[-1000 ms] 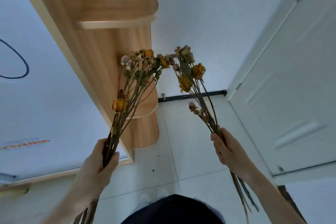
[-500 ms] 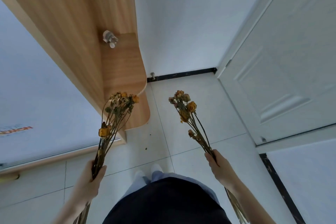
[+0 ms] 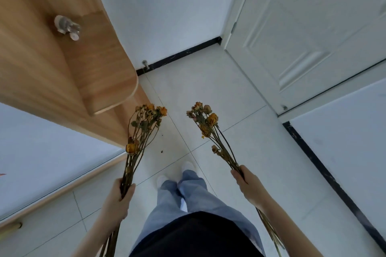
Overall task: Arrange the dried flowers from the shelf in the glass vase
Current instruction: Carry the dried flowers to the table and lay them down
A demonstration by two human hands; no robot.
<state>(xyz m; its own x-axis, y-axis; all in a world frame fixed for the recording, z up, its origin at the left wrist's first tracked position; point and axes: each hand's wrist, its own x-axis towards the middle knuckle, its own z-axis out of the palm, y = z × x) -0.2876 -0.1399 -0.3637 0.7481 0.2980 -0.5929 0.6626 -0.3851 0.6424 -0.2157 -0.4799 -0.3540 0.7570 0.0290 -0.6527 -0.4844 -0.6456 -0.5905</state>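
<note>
Lower frame, our left hand (image 3: 119, 195) and right hand (image 3: 248, 185) each clasp dried flowers (image 3: 144, 125); we should carry them gently, heads upright.

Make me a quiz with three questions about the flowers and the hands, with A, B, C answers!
1. Where is the little grey figurine?
A. on the wooden shelf
B. on the floor
C. in a hand

2. How many bunches of dried flowers are being held?
A. one
B. two
C. three

3. What is the left hand doing?
A. lying flat and open
B. pushing the door
C. gripping stems

Answers:
1 A, it stands on the shelf board.
2 B, the left bunch is in the left hand and the right bunch is in the right hand.
3 C, its fingers curl round the stems.
</note>
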